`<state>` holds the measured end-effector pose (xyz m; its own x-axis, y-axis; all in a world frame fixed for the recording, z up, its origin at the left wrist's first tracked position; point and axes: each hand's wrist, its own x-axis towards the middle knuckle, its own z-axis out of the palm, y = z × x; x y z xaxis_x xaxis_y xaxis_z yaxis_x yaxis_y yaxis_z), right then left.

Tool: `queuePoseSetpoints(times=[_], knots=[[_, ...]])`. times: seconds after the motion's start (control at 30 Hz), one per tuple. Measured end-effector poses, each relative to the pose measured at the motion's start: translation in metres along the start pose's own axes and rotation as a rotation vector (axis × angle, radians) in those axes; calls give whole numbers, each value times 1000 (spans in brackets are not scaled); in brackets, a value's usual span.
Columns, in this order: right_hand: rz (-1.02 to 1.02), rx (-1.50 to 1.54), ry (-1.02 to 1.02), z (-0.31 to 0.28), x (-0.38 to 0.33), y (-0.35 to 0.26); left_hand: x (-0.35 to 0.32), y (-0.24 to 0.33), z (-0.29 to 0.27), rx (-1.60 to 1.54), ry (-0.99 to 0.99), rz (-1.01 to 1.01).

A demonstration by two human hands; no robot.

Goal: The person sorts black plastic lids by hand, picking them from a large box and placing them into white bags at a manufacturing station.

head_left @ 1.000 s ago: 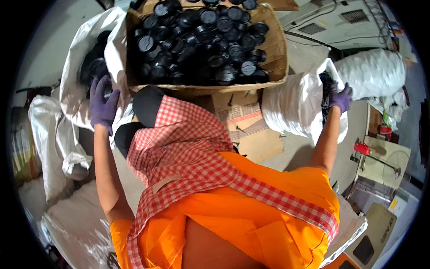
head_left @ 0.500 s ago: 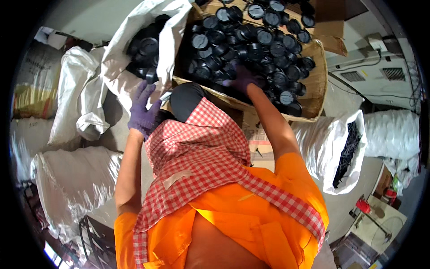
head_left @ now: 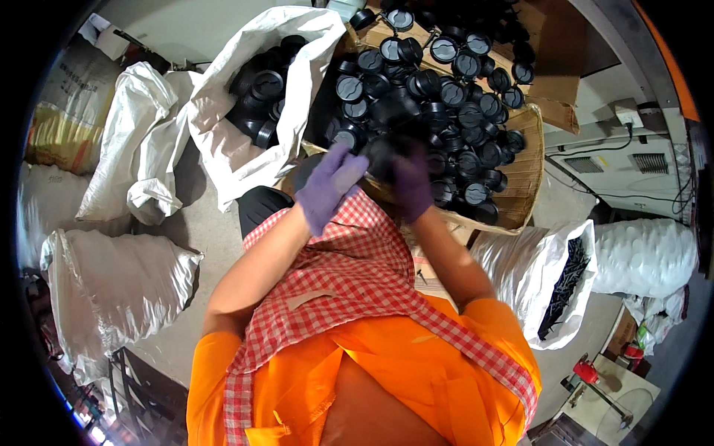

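My two hands are close together in front of the cardboard box (head_left: 529,175), in purple gloves. Between them is a black round cap (head_left: 382,154), smeared by motion. My right hand (head_left: 411,182) is closed round its right side, the fingers blurred. My left hand (head_left: 327,189) is at its left side, fingers bent and drawn together against it. Many black round caps (head_left: 454,94) with grooved tops lie heaped in the box beyond my hands. To the left, an open white sack (head_left: 216,141) holds larger black round parts (head_left: 266,85).
Full white sacks (head_left: 123,282) stand at my left, beside an upright folded white bag (head_left: 123,141). At my right an open white sack (head_left: 532,282) holds thin black pieces (head_left: 567,286). A red-handled device (head_left: 586,370) is at the lower right.
My left hand has moved right, away from the white sack. My right hand has come back out of the heap, bringing a black round cap between both hands.
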<state>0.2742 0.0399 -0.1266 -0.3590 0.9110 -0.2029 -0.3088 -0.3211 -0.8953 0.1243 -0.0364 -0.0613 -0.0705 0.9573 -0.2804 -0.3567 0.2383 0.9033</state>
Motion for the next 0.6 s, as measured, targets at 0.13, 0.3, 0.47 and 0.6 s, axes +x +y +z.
queuePoseSetpoints(times=[0.13,0.3,0.47,0.6], knots=[[-688,-966,-131,10,-43,-25,2,0,-8,-123,102,-223],[-893,-1419,-117,16,-43,-78,-17,-3,-52,510,-123,-190],[-565,-1324,-714,17,-41,-32,-37,24,-15,1054,-102,-79],[396,-1111,-938,44,-50,-73,-56,44,-10,1519,-464,423]])
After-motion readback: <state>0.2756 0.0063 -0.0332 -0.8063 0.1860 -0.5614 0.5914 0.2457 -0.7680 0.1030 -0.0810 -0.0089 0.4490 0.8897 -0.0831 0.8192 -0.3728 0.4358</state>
